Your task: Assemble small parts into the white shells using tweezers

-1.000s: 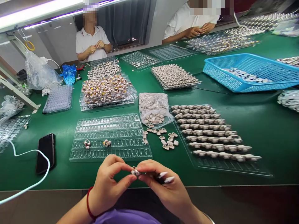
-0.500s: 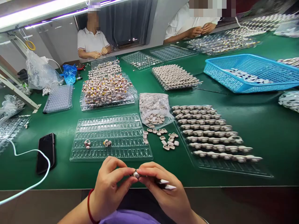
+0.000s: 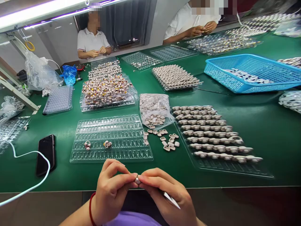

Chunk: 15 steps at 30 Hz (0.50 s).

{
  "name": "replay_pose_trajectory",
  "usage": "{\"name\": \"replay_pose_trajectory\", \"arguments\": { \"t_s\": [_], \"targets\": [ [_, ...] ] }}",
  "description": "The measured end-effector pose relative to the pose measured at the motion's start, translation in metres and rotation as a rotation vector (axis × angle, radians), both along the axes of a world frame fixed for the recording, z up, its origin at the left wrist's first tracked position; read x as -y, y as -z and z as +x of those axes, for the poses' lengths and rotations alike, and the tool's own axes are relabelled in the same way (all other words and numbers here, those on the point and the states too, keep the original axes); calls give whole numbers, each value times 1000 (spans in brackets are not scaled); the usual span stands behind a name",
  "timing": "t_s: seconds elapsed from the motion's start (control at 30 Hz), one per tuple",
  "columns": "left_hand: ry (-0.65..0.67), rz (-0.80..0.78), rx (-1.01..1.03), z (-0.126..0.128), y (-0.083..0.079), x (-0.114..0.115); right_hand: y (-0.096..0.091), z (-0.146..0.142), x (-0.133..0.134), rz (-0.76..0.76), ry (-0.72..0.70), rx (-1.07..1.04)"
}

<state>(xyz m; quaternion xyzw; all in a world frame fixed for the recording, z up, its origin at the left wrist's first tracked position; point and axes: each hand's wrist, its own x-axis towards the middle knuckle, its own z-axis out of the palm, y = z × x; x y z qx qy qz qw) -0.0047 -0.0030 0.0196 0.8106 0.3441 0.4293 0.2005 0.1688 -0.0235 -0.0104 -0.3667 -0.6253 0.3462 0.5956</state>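
My left hand (image 3: 115, 186) and my right hand (image 3: 166, 191) meet at the table's front edge, thumbs and fingertips pinching one small, rounded, shiny silver part (image 3: 137, 180) between them. Most of that part is covered by the fingers. Tucked in my right hand is what looks like a pair of tweezers, its pale pointed ends (image 3: 172, 200) sticking out past the fingers. Just beyond the hands lies a clear plastic tray (image 3: 94, 156) with two small ring-shaped assemblies in it, a left one (image 3: 87, 145) and a right one (image 3: 107, 144).
Loose beige caps (image 3: 164, 143) lie beside a clear bag (image 3: 154, 102) of them. Rows of grey parts fill a tray (image 3: 211, 133) on the right. A phone (image 3: 45, 155) and white cable (image 3: 45, 180) lie left. Behind are loaded trays (image 3: 105, 91), a blue basket (image 3: 249, 86) and two people.
The small silver part has turned a little between my fingertips, and both hands have shifted slightly. The tweezers in my right hand have tilted, their pale ends pointing more downward.
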Motion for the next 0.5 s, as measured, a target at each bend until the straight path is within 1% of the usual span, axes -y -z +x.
{"name": "replay_pose_trajectory", "arguments": {
  "t_s": [0.07,0.2,0.27,0.4,0.5],
  "targets": [
    [-9,14,6,0,0,1,-1,-1,0,-30,0,-23],
    [-32,92,34,3,4,3,-4,-5,1,-130,-17,-96],
    [-41,100,61,4,6,4,-4,-6,2,-153,-21,-110],
    [-54,57,80,6,7,5,-3,-3,0,-185,-64,-149],
    [-43,-13,103,7,8,4,-1,2,-3,-204,-107,-174]
  ]
}}
